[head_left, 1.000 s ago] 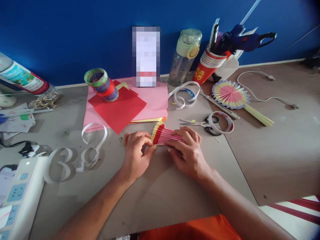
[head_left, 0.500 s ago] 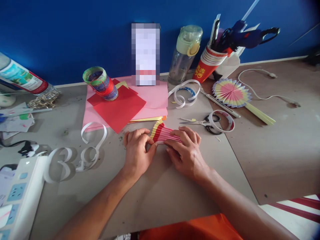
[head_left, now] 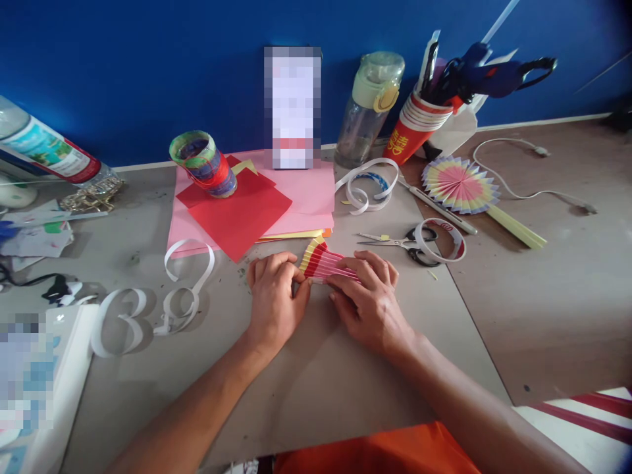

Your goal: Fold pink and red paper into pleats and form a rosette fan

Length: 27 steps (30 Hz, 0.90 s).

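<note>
Between my hands lies a pleated strip of paper, banded yellow, red and pink, low over the grey table. My left hand is closed, thumb and forefinger pinching the near left corner of the pleats. On the right part, my right hand has its fingers bent over the pink folds, pressing them together; its grip covers that end. A pair of scissors with black handles lies just beyond my right hand. Farther right rests a finished-looking round pleated paper fan with a pale yellow handle.
Red paper and pink sheets lie beyond my hands, under a wrapped cup. Curled white strips are at left, near a power strip. A tape roll, bottle and red paper cups stand right.
The whole view has shifted slightly, with the things on the table appearing a little farther right. My hands keep nearly the same hold on the pleated paper.
</note>
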Tool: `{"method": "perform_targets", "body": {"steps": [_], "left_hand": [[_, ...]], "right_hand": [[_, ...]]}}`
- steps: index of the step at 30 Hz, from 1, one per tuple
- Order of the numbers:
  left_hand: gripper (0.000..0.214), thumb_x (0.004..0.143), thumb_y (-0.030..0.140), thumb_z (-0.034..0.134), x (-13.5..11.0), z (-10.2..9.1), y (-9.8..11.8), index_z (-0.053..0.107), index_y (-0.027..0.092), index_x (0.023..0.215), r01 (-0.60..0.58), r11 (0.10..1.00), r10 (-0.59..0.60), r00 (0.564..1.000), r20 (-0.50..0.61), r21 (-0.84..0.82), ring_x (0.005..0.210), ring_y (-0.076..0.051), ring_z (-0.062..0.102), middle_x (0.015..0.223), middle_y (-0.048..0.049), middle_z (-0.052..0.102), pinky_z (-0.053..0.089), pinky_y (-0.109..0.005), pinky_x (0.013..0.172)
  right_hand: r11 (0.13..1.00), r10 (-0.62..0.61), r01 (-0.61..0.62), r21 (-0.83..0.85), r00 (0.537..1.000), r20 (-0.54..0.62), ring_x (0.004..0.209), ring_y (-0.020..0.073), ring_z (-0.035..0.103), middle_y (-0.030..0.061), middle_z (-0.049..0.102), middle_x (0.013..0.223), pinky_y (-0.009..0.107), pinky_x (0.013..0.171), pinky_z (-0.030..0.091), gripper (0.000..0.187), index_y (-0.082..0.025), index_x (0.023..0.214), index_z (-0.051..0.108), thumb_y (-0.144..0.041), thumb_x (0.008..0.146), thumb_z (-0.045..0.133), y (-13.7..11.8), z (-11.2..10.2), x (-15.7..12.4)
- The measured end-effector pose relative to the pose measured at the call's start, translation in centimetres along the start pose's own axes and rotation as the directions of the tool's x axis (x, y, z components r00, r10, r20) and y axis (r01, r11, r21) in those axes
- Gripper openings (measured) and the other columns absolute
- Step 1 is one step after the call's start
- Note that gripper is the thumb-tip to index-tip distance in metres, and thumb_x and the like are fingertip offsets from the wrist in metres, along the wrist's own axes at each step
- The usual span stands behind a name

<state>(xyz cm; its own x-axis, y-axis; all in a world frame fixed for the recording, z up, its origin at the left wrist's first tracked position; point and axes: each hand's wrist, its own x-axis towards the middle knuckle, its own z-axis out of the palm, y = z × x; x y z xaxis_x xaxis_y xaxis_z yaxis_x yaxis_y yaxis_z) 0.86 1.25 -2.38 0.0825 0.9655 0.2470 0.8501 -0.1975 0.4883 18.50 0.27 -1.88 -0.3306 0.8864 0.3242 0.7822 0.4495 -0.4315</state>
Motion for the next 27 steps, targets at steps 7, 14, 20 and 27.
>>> {"method": "perform_targets", "body": {"steps": [7,14,20,27], "left_hand": [[0.015,0.076,0.021,0.066,-0.01,0.14,0.02,0.053,0.022,0.069,0.006,1.0,-0.006,1.0,-0.014,0.001,0.096,-0.023,0.054,0.101,-0.0046,0.063,0.035,-0.042,0.093],[0.015,0.076,0.019,0.065,-0.02,0.21,0.02,0.052,0.022,0.068,0.02,1.0,-0.019,1.0,-0.011,0.016,0.095,-0.023,0.053,0.101,-0.0044,0.063,0.035,-0.042,0.092],[0.014,0.075,0.019,0.064,0.0,0.28,-0.02,0.053,0.022,0.068,0.013,1.0,-0.013,1.0,-0.008,0.02,0.096,-0.024,0.053,0.101,-0.0048,0.063,0.035,-0.042,0.092],[0.014,0.076,0.02,0.065,0.12,0.15,0.14,0.053,0.021,0.069,0.013,1.0,-0.013,1.0,-0.005,0.027,0.097,-0.025,0.053,0.101,-0.005,0.063,0.036,-0.042,0.093]], "right_hand": [[1.0,-0.003,0.003,0.006,1.0,0.002,0.117,0.0306,0.043,0.0068,0.061,0.111,0.047,0.094,0.03,0.022,-0.023,0.099,0.064,-0.02,0.079,0.058,0.03,0.12,-0.16],[1.0,0.0,0.0,-0.002,1.0,0.004,0.117,0.0307,0.043,0.0073,0.061,0.111,0.047,0.095,0.03,0.023,-0.023,0.101,0.064,-0.02,0.079,0.057,-0.13,0.11,-0.19],[0.995,-0.054,0.06,-0.082,0.996,0.073,0.119,0.0318,0.039,0.0084,0.055,0.121,0.05,0.095,0.027,0.037,-0.03,0.118,0.06,-0.02,0.083,0.055,-0.33,-0.17,-0.38],[0.982,-0.073,0.093,-0.163,0.989,0.125,0.122,0.0324,0.035,0.0074,0.05,0.128,0.052,0.097,0.025,0.03,-0.035,0.111,0.064,-0.023,0.085,0.055,-0.33,-0.05,-0.41]]}}
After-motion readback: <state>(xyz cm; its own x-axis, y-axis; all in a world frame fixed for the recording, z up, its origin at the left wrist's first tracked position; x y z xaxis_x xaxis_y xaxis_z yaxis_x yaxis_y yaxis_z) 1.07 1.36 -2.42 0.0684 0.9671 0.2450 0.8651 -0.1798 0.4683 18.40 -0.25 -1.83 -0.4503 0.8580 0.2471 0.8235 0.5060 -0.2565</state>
